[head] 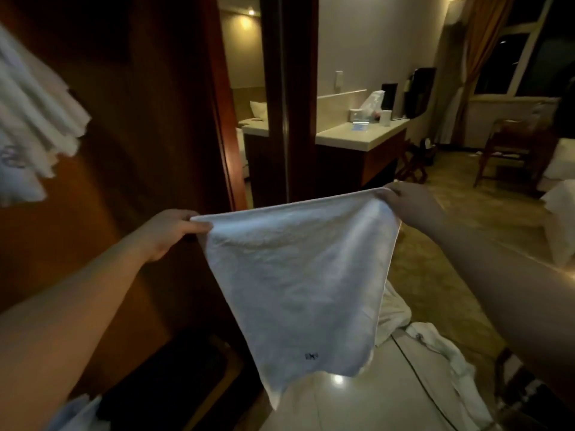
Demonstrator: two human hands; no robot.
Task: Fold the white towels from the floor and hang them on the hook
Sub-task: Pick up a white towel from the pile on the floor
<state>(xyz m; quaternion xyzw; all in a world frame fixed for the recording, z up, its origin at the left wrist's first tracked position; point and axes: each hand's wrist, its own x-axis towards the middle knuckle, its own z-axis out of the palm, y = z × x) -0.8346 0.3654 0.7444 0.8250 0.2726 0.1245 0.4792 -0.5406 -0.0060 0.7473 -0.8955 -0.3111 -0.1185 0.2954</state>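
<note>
The left hand [169, 231] at nine o'clock and the right hand [407, 206] at two o'clock each pinch a top corner of the white towel [295, 275]. It hangs flat between them, ready to fold. More towels [435, 346] lie on the floor [357, 399] at five o'clock.

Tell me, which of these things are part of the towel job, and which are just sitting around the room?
Part of the job:
- white towel, held up by left hand and right hand
- towels on the floor
- hanging towels, upper left

Just lying about:
- counter with a cup and a plastic bag
- wooden chair
- curtain
</note>
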